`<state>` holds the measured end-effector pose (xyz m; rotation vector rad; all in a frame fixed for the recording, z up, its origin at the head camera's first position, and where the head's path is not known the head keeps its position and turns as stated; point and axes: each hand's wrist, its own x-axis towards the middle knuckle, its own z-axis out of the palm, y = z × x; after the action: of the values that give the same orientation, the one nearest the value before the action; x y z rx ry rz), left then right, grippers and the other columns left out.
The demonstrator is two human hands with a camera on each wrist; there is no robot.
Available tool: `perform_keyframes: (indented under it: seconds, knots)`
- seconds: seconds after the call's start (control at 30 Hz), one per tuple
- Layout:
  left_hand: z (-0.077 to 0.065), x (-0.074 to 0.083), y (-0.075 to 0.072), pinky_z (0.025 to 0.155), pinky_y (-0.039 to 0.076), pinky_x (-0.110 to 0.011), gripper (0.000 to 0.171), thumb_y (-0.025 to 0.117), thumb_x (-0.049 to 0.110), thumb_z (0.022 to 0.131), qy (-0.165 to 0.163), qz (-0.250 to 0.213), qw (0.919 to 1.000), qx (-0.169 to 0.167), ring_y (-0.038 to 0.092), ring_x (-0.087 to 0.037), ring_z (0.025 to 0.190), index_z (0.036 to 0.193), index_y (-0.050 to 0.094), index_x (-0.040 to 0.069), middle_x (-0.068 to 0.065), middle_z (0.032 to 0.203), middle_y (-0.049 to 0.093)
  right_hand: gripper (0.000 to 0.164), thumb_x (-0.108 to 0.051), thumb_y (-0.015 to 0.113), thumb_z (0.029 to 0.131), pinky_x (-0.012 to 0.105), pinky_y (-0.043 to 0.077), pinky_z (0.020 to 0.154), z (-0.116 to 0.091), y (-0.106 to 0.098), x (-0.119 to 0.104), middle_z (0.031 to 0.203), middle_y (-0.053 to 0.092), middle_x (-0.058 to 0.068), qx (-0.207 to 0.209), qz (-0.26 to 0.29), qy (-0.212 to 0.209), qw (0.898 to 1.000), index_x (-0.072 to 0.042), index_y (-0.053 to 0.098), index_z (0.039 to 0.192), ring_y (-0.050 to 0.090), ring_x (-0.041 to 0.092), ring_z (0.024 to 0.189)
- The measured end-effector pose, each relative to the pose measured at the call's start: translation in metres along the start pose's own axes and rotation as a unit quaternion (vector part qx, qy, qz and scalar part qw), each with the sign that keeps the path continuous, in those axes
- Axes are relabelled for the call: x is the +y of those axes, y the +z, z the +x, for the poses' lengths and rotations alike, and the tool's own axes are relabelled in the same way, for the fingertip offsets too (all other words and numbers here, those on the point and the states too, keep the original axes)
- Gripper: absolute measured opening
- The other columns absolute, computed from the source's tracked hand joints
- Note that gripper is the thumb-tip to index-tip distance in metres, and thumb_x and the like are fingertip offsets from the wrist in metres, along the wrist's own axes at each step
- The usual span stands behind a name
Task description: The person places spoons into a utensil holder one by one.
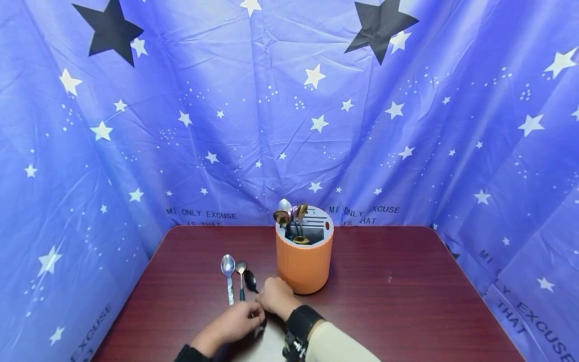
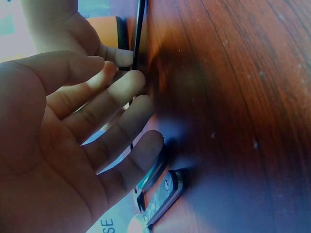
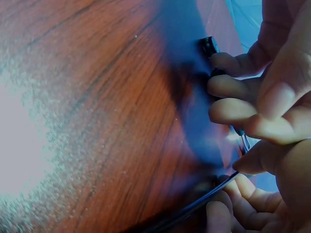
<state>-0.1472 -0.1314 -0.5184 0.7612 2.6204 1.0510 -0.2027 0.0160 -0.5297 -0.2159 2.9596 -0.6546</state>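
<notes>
Three spoons lie in a row on the table in the head view: a silver spoon (image 1: 228, 265) with a patterned handle, a spoon with a dark green handle (image 1: 242, 267), and a black spoon (image 1: 250, 280). My right hand (image 1: 277, 297) pinches the dark handle of the black spoon; the thin handle (image 3: 204, 196) runs out from its fingertips in the right wrist view. Close beside it is my left hand (image 1: 237, 322), its fingers loosely bent. Seen from the left wrist, that hand (image 2: 73, 126) has nothing in its palm.
Behind my right hand stands an orange cylindrical utensil holder (image 1: 303, 271) with a pale slotted top and several spoons upright in it. The dark red wooden table (image 1: 398, 291) extends to both sides. A blue star-printed curtain (image 1: 280, 125) surrounds the table's back and sides.
</notes>
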Motion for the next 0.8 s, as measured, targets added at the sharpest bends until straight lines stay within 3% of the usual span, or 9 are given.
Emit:
perform_keyframes:
  seconds: [0.23,0.5,0.8]
  knots:
    - [-0.001,0.001,-0.001,0.064,0.044,-0.024,0.012,0.067,0.015,0.093,0.009,0.001,1.0,0.003,0.049,0.002,0.068,0.082,0.063,0.018,0.014,0.077,0.057,0.028,-0.024,0.071,0.076,0.03,0.042,0.052,-0.003,-0.005,0.004,0.059,0.054,-0.004,-0.008,0.041,-0.023,0.999,-0.02,0.051,0.056,0.05,0.014,0.056]
    - [-0.001,0.002,-0.003,0.065,0.045,-0.023,0.011,0.067,0.012,0.093,0.027,0.007,0.9996,0.007,0.049,0.004,0.068,0.083,0.064,0.015,0.015,0.077,0.058,0.019,-0.016,0.073,0.076,0.028,0.043,0.06,-0.003,-0.004,0.01,0.071,0.056,-0.007,-0.018,0.093,-0.037,0.995,-0.021,0.055,0.077,0.051,0.012,0.065]
    - [0.001,0.002,-0.002,0.063,0.044,-0.022,0.011,0.066,0.013,0.093,0.031,0.004,0.9995,0.004,0.049,0.004,0.067,0.083,0.064,0.016,0.015,0.076,0.058,0.012,-0.008,0.068,0.079,0.023,0.043,0.043,-0.003,0.0,0.014,0.065,0.058,-0.011,-0.023,0.171,-0.059,0.983,-0.018,0.063,0.075,0.05,0.007,0.041]
